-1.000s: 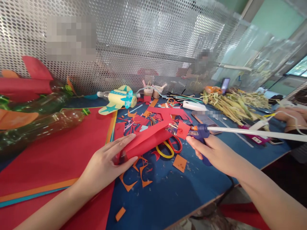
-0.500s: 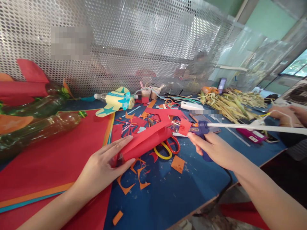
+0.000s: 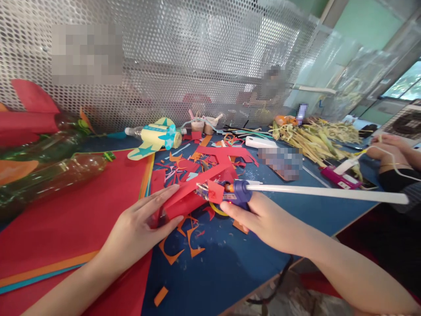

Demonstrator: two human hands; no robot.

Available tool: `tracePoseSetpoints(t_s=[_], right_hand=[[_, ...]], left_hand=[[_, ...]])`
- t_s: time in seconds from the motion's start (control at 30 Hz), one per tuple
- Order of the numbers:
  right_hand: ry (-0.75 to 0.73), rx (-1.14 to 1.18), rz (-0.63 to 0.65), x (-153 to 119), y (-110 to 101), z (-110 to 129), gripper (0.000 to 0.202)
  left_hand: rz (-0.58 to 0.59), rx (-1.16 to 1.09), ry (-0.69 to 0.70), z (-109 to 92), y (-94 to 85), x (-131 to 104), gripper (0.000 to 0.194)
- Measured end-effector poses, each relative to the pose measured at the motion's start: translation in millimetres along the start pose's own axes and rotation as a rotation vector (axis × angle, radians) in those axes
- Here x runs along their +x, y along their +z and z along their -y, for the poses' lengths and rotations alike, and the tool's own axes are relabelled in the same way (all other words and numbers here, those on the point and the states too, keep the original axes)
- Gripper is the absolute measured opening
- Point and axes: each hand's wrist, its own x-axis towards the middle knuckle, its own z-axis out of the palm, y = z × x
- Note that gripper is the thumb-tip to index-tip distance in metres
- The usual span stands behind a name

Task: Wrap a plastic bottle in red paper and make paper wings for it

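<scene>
My left hand [image 3: 141, 219] is closed around the near end of a plastic bottle wrapped in red paper [image 3: 192, 199], thumb below and fingers above. A loose flap of the red paper stands up along its top. In my right hand [image 3: 263, 219] is a blue hot glue gun [image 3: 241, 193], its nozzle pointing left over the bottle. A long white glue stick [image 3: 325, 193] juts from the gun's back. A small red paper piece [image 3: 215, 192] sits around its front end. Under the gun, yellow-handled scissors [image 3: 219, 210] are mostly hidden.
Stacked coloured paper [image 3: 82, 206] and green plastic bottles [image 3: 55, 175] lie at left. A yellow bottle rocket [image 3: 158, 137] stands behind paper scraps [image 3: 184, 164]. Dried husks [image 3: 302, 140], a phone [image 3: 279, 164] and another person's hands [image 3: 388, 151] are at right.
My right hand has brought the glue gun left and slightly down, so its nozzle now overlaps the red-wrapped bottle. My left hand keeps its hold in nearly the same place.
</scene>
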Motion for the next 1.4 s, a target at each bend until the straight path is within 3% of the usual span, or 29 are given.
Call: tracePoseSetpoints(t_s=[0.13, 0.5, 0.67, 1.03, 1.17, 1.4], right_hand=[[-0.007, -0.079, -0.026, 3, -7, 0, 0.033], [0.184, -0.232, -0.175, 3, -38, -22, 0.046], [0.239, -0.186, -0.170, 4, -37, -23, 0.048], [0.089, -0.086, -0.015, 11, -10, 1, 0.042], [0.101, -0.064, 0.025, 11, -8, 3, 0.043], [0.088, -0.224, -0.080, 7, -22, -7, 0.042]], left_hand=[[0.009, 0.013, -0.013, -4, -1.0, 2, 0.050], [0.015, 0.064, -0.058, -3, 0.7, 1, 0.054], [0.020, 0.064, -0.088, -6, -0.5, 3, 0.050], [0.010, 0.047, -0.106, -5, -1.3, 3, 0.051], [0.022, 0.045, -0.105, -6, -1.7, 3, 0.050], [0.017, 0.064, -0.074, -5, -0.4, 2, 0.051]])
